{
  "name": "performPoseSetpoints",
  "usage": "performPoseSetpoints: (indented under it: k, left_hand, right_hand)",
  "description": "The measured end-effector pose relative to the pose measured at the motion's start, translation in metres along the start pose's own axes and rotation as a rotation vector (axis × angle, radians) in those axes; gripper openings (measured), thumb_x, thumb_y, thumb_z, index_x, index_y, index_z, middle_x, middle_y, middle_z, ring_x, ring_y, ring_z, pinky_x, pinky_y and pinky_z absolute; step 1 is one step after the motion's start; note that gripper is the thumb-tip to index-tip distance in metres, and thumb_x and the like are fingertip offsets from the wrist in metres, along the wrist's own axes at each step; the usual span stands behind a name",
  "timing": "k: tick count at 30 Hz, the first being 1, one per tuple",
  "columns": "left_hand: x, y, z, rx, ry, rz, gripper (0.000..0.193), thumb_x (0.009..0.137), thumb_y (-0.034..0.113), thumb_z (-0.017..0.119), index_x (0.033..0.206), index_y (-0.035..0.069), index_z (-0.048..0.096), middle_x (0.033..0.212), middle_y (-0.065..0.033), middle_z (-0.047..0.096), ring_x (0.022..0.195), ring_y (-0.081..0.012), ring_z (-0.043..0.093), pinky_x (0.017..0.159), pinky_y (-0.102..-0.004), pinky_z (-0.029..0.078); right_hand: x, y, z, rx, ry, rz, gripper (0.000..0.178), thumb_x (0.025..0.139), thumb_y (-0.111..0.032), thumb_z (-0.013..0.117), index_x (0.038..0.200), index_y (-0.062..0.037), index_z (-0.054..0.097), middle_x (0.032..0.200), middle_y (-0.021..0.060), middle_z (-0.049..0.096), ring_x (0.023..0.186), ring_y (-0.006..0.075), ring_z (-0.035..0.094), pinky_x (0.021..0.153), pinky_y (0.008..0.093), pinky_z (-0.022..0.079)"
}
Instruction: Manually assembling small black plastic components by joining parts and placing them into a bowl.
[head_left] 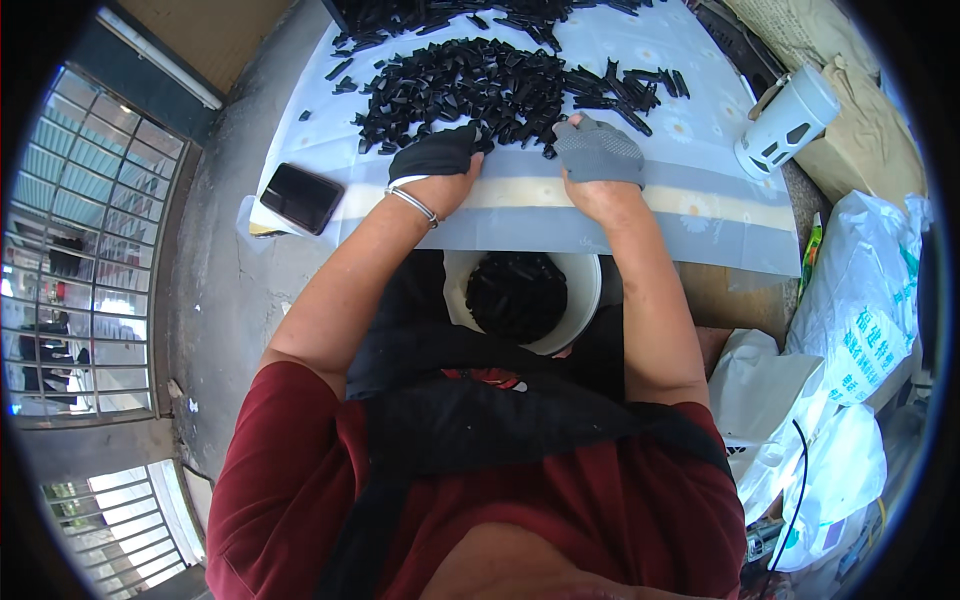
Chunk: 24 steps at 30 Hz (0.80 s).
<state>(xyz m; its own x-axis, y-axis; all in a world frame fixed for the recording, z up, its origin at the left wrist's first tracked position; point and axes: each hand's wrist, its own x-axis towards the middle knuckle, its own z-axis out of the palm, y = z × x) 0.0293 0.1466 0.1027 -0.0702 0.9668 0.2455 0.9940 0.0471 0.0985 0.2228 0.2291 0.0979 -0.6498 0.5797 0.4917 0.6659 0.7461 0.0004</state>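
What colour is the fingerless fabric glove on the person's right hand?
The fingerless glove is grey with paler dots; best view: head.

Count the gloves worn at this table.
2: a black glove on the left hand, and a gray dotted glove on the right hand. No others show.

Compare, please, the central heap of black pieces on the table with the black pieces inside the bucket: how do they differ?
The central heap lies on the pale table cover, while the bucket pieces sit in a round, whitish bucket, partly hidden by the cover's edge. The central heap has a ragged outline with strays; the bucket pieces are enclosed by its wall. Both are many small black pieces.
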Motion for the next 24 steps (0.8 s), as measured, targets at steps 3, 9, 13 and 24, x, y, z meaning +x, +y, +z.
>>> performPoseSetpoints:
  k: [3,9,13,24]
  left_hand:
    - [-0.003,0.002,0.006,-0.021,0.051,0.015,0.032,0.080,0.028,0.055,0.105,0.008,0.055,0.089,-0.0148,0.060,0.083,-0.0289,0.059,0.070,-0.0379,0.048]
    - [-0.009,-0.001,-0.004,-0.079,-0.044,-0.120,0.032,0.076,0.025,0.058,0.101,0.006,0.056,0.089,-0.0163,0.060,0.083,-0.0320,0.059,0.071,-0.0393,0.047]
    - [-0.012,-0.010,0.006,-0.091,0.039,-0.057,0.032,0.076,0.024,0.057,0.103,0.006,0.057,0.095,-0.0159,0.060,0.085,-0.0304,0.059,0.075,-0.0377,0.047]
    - [-0.024,-0.009,-0.014,-0.479,0.051,-0.115,0.025,0.078,0.021,0.056,0.097,0.004,0.058,0.087,-0.0157,0.061,0.080,-0.0317,0.059,0.072,-0.0385,0.047]
  right_hand:
    - [0.000,-0.011,-0.017,-0.010,-0.228,0.037,0.021,0.075,-0.014,0.054,0.094,-0.0078,0.060,0.095,0.0140,0.058,0.086,0.0320,0.056,0.073,0.0425,0.046]
    - [-0.013,-0.021,-0.026,-0.040,-0.293,0.036,0.014,0.077,-0.014,0.053,0.085,-0.0040,0.059,0.085,0.0164,0.059,0.079,0.0329,0.057,0.070,0.0428,0.046]
    - [-0.020,-0.021,-0.019,0.080,-0.213,0.040,0.015,0.079,-0.014,0.052,0.086,-0.0020,0.058,0.082,0.0170,0.059,0.076,0.0338,0.057,0.071,0.0433,0.045]
    - [-0.034,-0.031,-0.017,0.621,0.014,0.081,0.031,0.082,-0.023,0.055,0.104,-0.0011,0.053,0.101,0.0200,0.056,0.090,0.0365,0.054,0.078,0.0419,0.044]
